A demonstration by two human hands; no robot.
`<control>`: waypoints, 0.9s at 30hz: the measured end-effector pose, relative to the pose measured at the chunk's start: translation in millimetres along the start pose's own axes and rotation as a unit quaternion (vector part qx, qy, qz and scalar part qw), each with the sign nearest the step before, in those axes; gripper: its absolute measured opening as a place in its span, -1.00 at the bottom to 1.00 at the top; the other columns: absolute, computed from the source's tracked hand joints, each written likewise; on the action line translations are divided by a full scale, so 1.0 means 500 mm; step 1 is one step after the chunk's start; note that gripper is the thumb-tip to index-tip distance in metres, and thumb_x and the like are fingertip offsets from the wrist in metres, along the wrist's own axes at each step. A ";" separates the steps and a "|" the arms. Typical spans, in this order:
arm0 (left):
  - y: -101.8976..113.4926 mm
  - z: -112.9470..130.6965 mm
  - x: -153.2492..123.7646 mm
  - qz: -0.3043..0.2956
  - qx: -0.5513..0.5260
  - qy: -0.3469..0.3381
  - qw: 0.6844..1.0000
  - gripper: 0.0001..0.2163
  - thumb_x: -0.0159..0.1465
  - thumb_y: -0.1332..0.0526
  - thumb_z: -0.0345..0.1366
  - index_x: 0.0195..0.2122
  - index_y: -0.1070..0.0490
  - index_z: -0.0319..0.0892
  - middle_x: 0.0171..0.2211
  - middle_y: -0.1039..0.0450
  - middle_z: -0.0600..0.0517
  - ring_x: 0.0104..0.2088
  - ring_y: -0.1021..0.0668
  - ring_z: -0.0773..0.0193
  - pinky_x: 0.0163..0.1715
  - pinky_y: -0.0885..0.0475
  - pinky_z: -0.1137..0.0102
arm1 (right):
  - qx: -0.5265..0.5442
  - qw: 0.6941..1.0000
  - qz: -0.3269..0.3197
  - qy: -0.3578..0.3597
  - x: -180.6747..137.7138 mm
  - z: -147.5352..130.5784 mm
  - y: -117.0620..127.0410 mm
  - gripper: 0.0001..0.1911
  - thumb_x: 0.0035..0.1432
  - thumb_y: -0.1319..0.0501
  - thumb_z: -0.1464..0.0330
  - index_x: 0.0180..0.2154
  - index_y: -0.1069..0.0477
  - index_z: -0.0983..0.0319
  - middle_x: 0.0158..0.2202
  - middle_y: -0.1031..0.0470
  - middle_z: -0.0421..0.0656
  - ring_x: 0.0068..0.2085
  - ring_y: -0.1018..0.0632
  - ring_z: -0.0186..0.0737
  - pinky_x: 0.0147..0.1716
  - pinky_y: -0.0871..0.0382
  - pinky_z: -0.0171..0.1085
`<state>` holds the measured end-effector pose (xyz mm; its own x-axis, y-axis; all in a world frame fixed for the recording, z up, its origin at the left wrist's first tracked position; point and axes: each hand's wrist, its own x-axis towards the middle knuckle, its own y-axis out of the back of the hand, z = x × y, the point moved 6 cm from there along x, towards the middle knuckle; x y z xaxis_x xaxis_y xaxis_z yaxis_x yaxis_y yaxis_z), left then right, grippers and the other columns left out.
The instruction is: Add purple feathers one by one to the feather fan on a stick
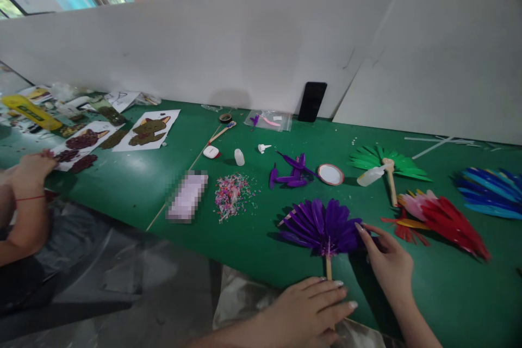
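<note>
A purple feather fan (322, 223) with a pale wooden handle is spread in front of me, over the green table. My left hand (312, 307) holds the handle low down near the table edge, fingers laid across it and the thumb hidden. At the fan's right edge, my right hand (387, 261) pinches an outer purple feather between thumb and fingers. Pink specks cover the base of the feathers. Beyond the fan lie several loose purple feathers (293, 174) and a round white lid with a red rim (330, 174).
A glue bottle (370, 175) rests against a green fan (391, 166). Red feathers (452, 223) and blue feathers (489, 193) lie rightward. Colourful bits (232, 196) and a blurred phone (187, 196) are left. A black phone (312, 101) leans on the partition (244, 54). Another person's hand (36, 168) works far left.
</note>
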<state>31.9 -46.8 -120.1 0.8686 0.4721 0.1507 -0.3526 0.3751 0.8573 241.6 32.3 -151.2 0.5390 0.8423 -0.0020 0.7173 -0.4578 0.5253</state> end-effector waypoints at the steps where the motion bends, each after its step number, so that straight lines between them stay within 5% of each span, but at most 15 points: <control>1: -0.001 0.000 0.000 -0.003 0.000 0.000 1.000 -0.57 0.43 0.09 -0.18 0.27 -0.08 -0.22 0.29 -0.16 0.01 0.31 -0.15 0.30 0.28 -0.05 0.37 | 0.003 1.000 -0.001 0.001 0.000 -0.001 0.000 -0.39 -0.10 -0.26 -0.10 -0.24 -0.52 0.30 -0.75 -0.25 -0.30 -0.71 -0.27 -0.34 -0.74 -0.14 -0.36; 14: -0.003 0.000 0.000 -0.012 0.006 0.000 1.000 -0.58 0.44 0.10 -0.17 0.26 -0.09 -0.20 0.29 -0.16 0.02 0.32 -0.12 0.30 0.29 -0.03 0.37 | -0.009 1.000 0.009 0.015 0.000 -0.009 0.002 -0.32 -0.12 -0.23 -0.15 -0.26 -0.53 0.33 -0.73 -0.25 -0.28 -0.68 -0.25 -0.35 -0.71 -0.14 -0.36; 21: 0.003 0.000 0.003 -0.018 -0.003 0.004 1.000 -0.58 0.43 0.09 -0.17 0.26 -0.10 -0.21 0.29 -0.16 -0.01 0.32 -0.13 0.30 0.29 -0.03 0.36 | 0.010 0.999 0.005 0.031 0.001 0.007 -0.001 -0.45 -0.03 -0.26 -0.04 -0.24 -0.53 0.31 -0.70 -0.27 -0.28 -0.65 -0.24 -0.36 -0.68 -0.12 -0.36; 27: -0.009 -0.006 0.011 -0.024 -0.026 0.014 0.999 -0.56 0.35 -0.09 -0.22 0.23 -0.15 -0.20 0.26 -0.21 -0.08 0.29 -0.22 0.19 0.25 -0.21 0.23 | 0.025 0.999 0.009 0.038 0.001 -0.002 -0.008 -0.51 0.04 -0.24 0.00 -0.24 -0.53 0.30 -0.65 -0.31 -0.26 -0.61 -0.30 -0.34 -0.63 -0.20 -0.35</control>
<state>37.1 -43.5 -124.8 0.8751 0.4747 0.0943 -0.3280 0.4385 0.8367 238.3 34.8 -152.6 0.5183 0.8521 0.0730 0.7300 -0.4853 0.4813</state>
